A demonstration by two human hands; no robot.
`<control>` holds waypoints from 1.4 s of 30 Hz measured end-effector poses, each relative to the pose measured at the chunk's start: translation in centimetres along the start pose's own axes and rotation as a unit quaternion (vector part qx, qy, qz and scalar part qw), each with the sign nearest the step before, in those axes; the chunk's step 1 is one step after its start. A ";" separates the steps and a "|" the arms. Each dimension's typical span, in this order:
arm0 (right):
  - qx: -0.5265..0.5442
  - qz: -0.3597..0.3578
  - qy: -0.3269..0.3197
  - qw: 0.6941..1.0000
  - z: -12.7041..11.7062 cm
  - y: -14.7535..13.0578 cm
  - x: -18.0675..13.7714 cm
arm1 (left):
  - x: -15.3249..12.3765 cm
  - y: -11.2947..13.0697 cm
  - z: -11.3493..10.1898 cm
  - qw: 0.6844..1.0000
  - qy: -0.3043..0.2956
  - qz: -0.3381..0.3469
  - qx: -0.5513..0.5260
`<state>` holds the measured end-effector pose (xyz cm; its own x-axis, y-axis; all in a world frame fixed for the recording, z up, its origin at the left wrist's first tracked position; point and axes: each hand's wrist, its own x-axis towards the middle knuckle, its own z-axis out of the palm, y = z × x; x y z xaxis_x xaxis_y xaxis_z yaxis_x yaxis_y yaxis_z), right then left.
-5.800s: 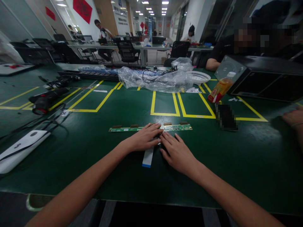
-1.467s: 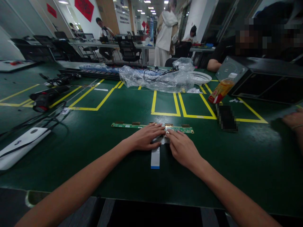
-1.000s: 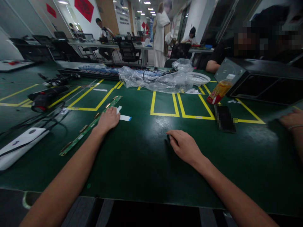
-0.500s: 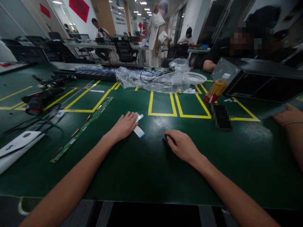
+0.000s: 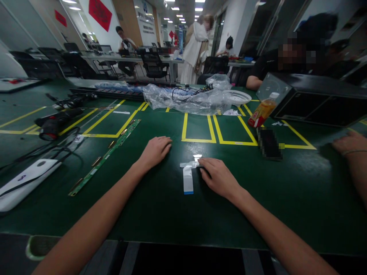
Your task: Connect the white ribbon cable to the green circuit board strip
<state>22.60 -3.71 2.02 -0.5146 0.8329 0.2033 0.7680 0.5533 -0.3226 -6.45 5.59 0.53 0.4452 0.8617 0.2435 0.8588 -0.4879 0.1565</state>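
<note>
A white flat ribbon cable [image 5: 188,177] with a blue-tipped end lies folded on the green table. Its blue end points toward me and its silvery upper part catches the light. My right hand [image 5: 219,173] has its thumb and fingertips on the cable's right end; the exact grip is partly hidden. Up and left of the cable, my left hand [image 5: 156,150] rests palm-down on the table with fingers stretched out, holding nothing. A long narrow green circuit board [image 5: 107,154] lies slanted to the left of my left hand.
Black cables and a white device [image 5: 31,179] lie at left, near a black-and-red tool [image 5: 59,122]. Plastic wrap [image 5: 186,101], a white basket [image 5: 239,97], a drink bottle [image 5: 263,110], a blurred dark object [image 5: 269,143] and a black case [image 5: 321,95] stand beyond. Another person's hand [image 5: 350,144] is at right.
The ribbon cable has moved right and nearer to me, from under my left hand to my right fingertips. My left hand has come off it. The view has shifted slightly.
</note>
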 end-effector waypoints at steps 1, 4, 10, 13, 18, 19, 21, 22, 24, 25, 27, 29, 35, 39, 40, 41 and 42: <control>-0.003 -0.002 0.000 1.000 0.1 0.1 0.1 | -0.1 -1.1 -0.3 0.999 -0.002 -0.041 0.028; -0.019 -0.006 -0.030 0.999 0.5 0.5 0.6 | -1.0 -4.4 -0.8 0.975 -0.023 -0.200 0.098; -0.047 0.004 -0.055 0.997 0.7 0.3 0.7 | -2.5 -9.2 -0.8 0.909 -0.010 -0.407 0.093; -0.054 0.014 -0.045 0.997 0.7 0.0 0.0 | -2.2 -9.5 -0.8 0.918 -0.024 -0.390 0.070; -0.055 0.006 -0.048 0.997 0.8 -0.2 -0.8 | -1.1 -4.7 0.0 0.959 -0.093 -0.264 0.051; -0.059 0.005 -0.049 0.997 0.8 -0.4 -0.9 | -0.9 -2.9 0.3 0.968 -0.106 -0.222 0.049; -0.065 0.004 -0.049 0.997 0.7 -0.7 -1.0 | -0.7 1.0 0.9 0.984 -0.127 -0.121 0.036; -0.066 0.004 -0.047 0.997 0.7 -1.0 -1.0 | -0.7 2.9 1.2 0.988 -0.135 -0.066 0.021; -0.066 0.005 -0.047 0.997 0.7 -1.5 -1.0 | -0.8 6.0 1.6 0.987 -0.152 0.042 -0.013; -0.067 0.007 -0.050 0.996 0.7 -1.8 -1.0 | -0.9 7.1 1.7 0.982 -0.162 0.090 -0.029; -0.069 0.010 -0.058 0.996 0.6 -2.1 -1.1 | -1.2 8.3 1.6 0.968 -0.183 0.161 -0.056; -0.070 0.016 -0.066 0.995 0.6 -2.4 -1.2 | -1.5 8.5 1.4 0.960 -0.196 0.188 -0.069; -0.105 0.042 -0.064 0.992 1.3 -3.2 -1.3 | -1.7 8.3 1.1 0.961 -0.196 0.183 -0.063; -0.116 0.060 -0.061 0.990 1.7 -3.4 -1.4 | -1.8 8.7 1.1 0.963 -0.194 0.175 -0.060; -0.115 0.062 -0.063 0.989 1.7 -3.4 -1.4 | -1.8 8.7 1.1 0.963 -0.195 0.173 -0.063; -0.113 0.062 -0.065 0.990 1.8 -3.3 -1.4 | -1.8 8.8 1.0 0.963 -0.197 0.173 -0.067; -0.111 0.060 -0.066 0.990 1.8 -3.2 -1.4 | -1.7 8.8 0.9 0.962 -0.200 0.173 -0.072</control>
<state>20.21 -6.66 1.10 -0.4491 0.8922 0.0482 0.8839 0.4515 -0.1221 0.56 -0.07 0.63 0.7846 0.6151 -0.0778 0.6104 -0.7443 0.2709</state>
